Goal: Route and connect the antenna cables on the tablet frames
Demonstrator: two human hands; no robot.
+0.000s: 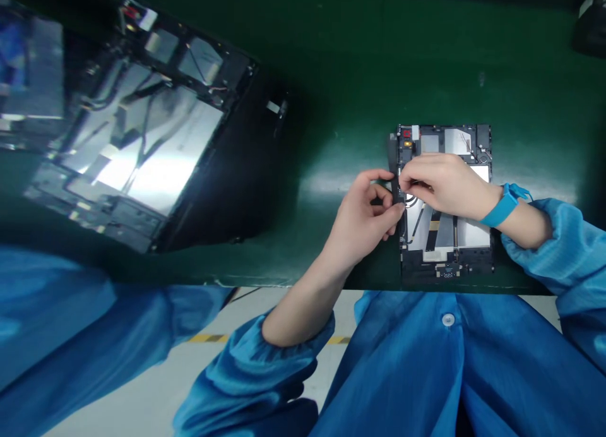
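Note:
An opened tablet lies on the green bench in front of me, with its metal plates, black cables and small boards exposed. At its left edge runs a narrow black strip. My left hand is curled at that edge, thumb and forefinger tips closing on the tablet's side. Over the tablet's upper left part is my right hand, its fingers pinched together by the same edge. Whatever is in that pinch is hidden. A blue band circles my right wrist.
Another opened tablet-like device, larger in view, lies tilted at the left. Beyond it is a further part-seen device. A blue sleeve of a person is at lower left. A dark object stands at upper right. The bench's front edge is near me.

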